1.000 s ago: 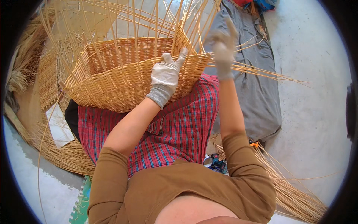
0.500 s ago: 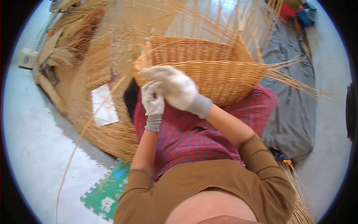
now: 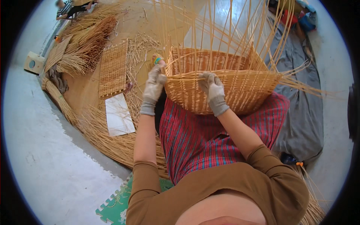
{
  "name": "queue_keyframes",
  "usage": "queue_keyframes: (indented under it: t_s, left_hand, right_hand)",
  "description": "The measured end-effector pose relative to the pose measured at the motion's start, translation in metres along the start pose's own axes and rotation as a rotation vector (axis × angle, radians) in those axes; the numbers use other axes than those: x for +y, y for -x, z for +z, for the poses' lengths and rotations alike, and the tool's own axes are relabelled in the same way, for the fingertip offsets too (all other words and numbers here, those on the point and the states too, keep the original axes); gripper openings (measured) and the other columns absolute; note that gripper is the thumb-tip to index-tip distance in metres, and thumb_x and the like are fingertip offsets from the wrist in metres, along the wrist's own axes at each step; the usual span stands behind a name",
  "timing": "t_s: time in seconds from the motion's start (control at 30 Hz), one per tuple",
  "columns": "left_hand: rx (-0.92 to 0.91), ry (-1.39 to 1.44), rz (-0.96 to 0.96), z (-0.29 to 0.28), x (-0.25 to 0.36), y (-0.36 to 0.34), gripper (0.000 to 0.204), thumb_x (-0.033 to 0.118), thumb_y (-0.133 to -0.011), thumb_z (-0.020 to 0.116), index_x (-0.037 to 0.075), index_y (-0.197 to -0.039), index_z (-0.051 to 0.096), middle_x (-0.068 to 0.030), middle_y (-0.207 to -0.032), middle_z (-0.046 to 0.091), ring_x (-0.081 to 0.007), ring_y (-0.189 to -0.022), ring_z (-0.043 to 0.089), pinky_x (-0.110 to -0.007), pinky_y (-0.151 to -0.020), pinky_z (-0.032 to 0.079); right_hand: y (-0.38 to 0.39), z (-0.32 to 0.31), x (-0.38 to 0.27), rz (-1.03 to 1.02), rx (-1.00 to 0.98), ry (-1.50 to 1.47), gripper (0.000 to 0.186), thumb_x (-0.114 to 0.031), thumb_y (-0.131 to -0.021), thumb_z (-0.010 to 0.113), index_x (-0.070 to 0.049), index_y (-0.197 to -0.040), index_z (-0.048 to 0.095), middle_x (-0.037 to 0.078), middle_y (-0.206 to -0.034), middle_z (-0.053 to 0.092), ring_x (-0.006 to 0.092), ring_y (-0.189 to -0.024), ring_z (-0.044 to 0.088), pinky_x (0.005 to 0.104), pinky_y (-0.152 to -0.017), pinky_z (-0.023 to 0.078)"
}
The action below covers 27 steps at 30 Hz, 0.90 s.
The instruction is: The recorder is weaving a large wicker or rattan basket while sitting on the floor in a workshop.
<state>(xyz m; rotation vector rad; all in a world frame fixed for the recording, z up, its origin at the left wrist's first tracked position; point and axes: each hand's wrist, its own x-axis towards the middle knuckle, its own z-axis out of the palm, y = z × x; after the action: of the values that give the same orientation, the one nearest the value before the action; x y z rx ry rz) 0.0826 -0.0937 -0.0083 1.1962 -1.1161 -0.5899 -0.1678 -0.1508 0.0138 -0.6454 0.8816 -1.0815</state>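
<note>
A woven wicker basket rests across my lap, its long near wall towards me. Tall uprights stick up out of its weave. Both hands wear whitish gloves with grey cuffs. At the basket's left corner, my left hand is closed around a pale wicker strand. That strand stretches along the near rim to my right hand, whose fingers pinch it against the wall near the middle. The fingertips of the right hand are partly hidden behind the rim.
Left of the basket lie a woven panel, a white sheet and bundles of stalks. Loose strands cover the floor beside me. Grey cloth lies to the right, with long strands reaching over it. A person sits far left.
My hands were together at the left corner; the right has moved right along the rim. A long strand trailing towards the lower left no longer shows there. The basket sits farther right in view.
</note>
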Motion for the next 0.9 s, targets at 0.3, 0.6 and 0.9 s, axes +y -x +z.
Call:
queue_keyframes:
  t_s: [0.3, 0.6, 0.9]
  left_hand:
    - [0.416, 0.315, -0.319, 0.07, -0.004, 0.015, 0.035, 0.021, -0.086, 0.085, 0.005, -0.11, 0.065, -0.0018, -0.118, 0.051, -0.0133, -0.097, 0.059, -0.031, -0.09, 0.051]
    - [0.615, -0.154, 0.128, 0.09, -0.01, 0.018, 0.067, 0.013, -0.089, 0.08, 0.006, -0.146, 0.047, -0.013, -0.142, 0.048, -0.0242, -0.126, 0.051, -0.037, -0.106, 0.043]
    - [-0.002, -0.341, -0.235, 0.123, 0.002, 0.003, 0.023, 0.021, -0.101, 0.064, 0.0, -0.107, 0.06, -0.0109, -0.096, 0.064, -0.015, -0.078, 0.065, -0.031, -0.071, 0.056]
  right_hand:
    - [-0.064, 0.14, -0.064, -1.091, -0.38, 1.343, 0.051, 0.001, -0.097, 0.053, -0.008, -0.146, 0.046, 0.011, -0.116, 0.071, 0.0229, -0.112, 0.067, 0.0397, -0.087, 0.057]
    - [-0.009, -0.049, -0.05, -0.331, -0.279, 0.294, 0.03, -0.014, -0.105, 0.055, -0.009, -0.135, 0.056, 0.01, -0.101, 0.073, 0.0141, -0.08, 0.068, 0.0278, -0.054, 0.055]
    - [-0.006, -0.041, -0.05, -0.219, 0.095, 0.324, 0.017, -0.006, -0.1, 0.063, -0.01, -0.116, 0.064, 0.004, -0.104, 0.072, 0.0155, -0.087, 0.073, 0.0258, -0.059, 0.057]
